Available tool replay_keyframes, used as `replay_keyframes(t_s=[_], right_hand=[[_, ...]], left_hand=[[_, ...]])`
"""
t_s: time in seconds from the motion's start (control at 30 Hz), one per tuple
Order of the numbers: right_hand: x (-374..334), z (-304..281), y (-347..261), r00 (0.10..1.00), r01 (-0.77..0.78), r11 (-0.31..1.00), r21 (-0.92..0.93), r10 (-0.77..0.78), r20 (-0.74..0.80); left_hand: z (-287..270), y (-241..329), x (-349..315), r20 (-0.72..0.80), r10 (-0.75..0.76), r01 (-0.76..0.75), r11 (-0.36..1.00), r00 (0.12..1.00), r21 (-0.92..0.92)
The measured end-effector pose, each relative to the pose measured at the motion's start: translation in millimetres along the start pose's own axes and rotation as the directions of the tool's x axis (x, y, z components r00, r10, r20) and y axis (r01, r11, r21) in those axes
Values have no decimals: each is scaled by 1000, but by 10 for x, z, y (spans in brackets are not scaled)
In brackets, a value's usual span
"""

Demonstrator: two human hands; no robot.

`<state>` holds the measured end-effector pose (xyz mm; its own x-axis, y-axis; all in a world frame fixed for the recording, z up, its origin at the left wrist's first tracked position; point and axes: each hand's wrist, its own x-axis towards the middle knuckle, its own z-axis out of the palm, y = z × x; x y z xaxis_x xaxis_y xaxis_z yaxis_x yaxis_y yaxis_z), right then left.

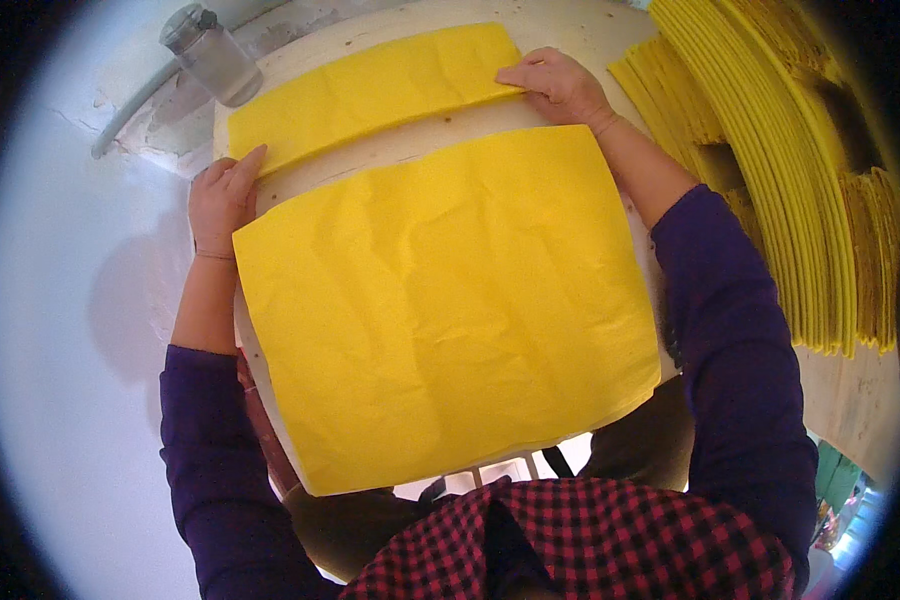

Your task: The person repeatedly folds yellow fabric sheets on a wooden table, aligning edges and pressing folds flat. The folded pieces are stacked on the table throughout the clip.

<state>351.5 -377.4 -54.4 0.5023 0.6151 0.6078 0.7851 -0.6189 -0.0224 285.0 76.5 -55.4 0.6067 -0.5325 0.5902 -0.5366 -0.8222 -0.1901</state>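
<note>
A long folded strip of yellow felt-like sheet (pixel 375 88) lies across the far side of the table. My left hand (pixel 220 205) grips its near left corner, thumb on top. At the strip's near right corner, my right hand (pixel 565 90) pinches the edge between thumb and fingers. Closer to me, a large yellow sheet (pixel 450 310) lies flat and slightly creased, apart from the strip by a narrow band of table. Neither hand touches this large sheet. The fingers under the strip's edge are partly hidden.
A lidded clear jar (pixel 213 58) stands beyond the strip's left end. Tall stacks of folded yellow sheets (pixel 770 170) fill the right side on a wooden surface (pixel 850 400). The pale table (pixel 410 148) shows between the strip and sheet. A white wall (pixel 80 260) is at left.
</note>
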Motion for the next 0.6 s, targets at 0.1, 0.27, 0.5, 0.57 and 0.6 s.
replay_keyframes(t_s=[0.1,0.27,0.5,0.57,0.6], right_hand=[[44,-141,-27,979,-155,982,-108,168,113],[238,-185,182,946,-321,947,-12,321,42],[642,-85,540,921,-300,951,74,309,-237],[656,-188,506,931,-176,964,201,229,-283],[618,-229,452,932,-110,960,259,190,-310]], left_hand=[[-92,-9,81,103,-57,37,982,993,183],[-294,-129,392,-97,-92,106,982,991,158],[-543,-337,844,-233,-30,116,923,972,368],[-564,-376,828,-351,29,70,961,936,266],[-545,-370,774,-348,58,62,944,936,325]])
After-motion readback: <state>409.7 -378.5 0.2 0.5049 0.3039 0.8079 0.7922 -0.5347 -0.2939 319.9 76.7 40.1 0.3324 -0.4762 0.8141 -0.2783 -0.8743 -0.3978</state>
